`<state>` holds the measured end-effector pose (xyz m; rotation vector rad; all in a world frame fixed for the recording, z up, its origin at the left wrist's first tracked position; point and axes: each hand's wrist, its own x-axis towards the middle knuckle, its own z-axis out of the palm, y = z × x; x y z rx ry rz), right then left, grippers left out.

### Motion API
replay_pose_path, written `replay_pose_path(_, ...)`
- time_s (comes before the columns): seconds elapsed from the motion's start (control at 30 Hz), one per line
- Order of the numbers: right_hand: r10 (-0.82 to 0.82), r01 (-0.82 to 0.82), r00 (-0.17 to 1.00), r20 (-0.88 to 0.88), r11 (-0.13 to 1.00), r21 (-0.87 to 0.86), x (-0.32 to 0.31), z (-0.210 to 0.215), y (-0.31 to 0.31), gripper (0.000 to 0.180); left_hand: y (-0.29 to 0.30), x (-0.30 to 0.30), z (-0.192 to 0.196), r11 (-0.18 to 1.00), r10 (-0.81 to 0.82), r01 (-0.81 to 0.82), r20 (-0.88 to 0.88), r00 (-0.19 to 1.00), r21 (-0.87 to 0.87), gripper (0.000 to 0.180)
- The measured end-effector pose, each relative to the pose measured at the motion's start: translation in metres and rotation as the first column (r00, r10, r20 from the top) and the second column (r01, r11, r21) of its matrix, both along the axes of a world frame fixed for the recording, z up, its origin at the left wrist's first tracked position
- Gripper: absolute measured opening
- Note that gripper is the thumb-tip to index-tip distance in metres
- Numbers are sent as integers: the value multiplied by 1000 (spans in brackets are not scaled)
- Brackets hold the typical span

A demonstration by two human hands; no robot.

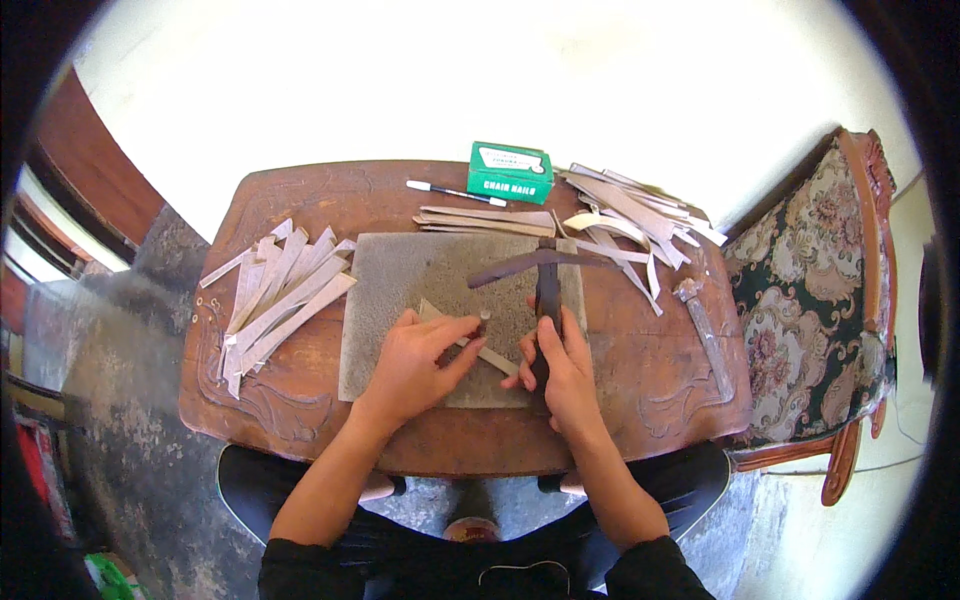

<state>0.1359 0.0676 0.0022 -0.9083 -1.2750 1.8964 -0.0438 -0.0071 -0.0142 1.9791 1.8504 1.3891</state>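
My right hand [562, 368] is wrapped round the dark handle of a hammer [546, 285], whose long, narrow, slightly curved head lies crosswise above the slab. My left hand [422, 362] pinches a small round-topped nail [485, 317] between thumb and fingertips. Under those fingers a thin pale strip [497, 361] lies aslant on a grey, rough square slab [385, 262]. The strip's lower end reaches close to my right hand's fingers; its middle is partly hidden by my left hand. The hammer head is apart from the nail, up and to its right.
The slab rests on a carved wooden table [450, 440]. Pale strips [285, 290] are piled left, more strips [620, 210] at right. Behind the slab are flat strips [485, 220], a pen [457, 192] and a green box [510, 172]. A worn tool [707, 340] lies right, near a floral chair [810, 300].
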Motion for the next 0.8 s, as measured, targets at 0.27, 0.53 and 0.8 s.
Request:
replay_pose_path(0.27, -17, -23, 981, 191, 979, 204, 19, 39, 0, 36, -2, -2, 2, 999, -22, 23, -21, 1000, 33, 20)
replay_pose_path(0.53, -139, -303, 841, 523, 680, 668, 36, 107, -3, 34, -2, 0, -1, 999, -18, 19, -25, 1000, 43, 19)
replay_pose_path(0.8, -108, -374, 849, 517, 569, 732, 33, 125, -9, 37, -1, -1, 1, 999, -17, 18, -36, 999, 40, 19)
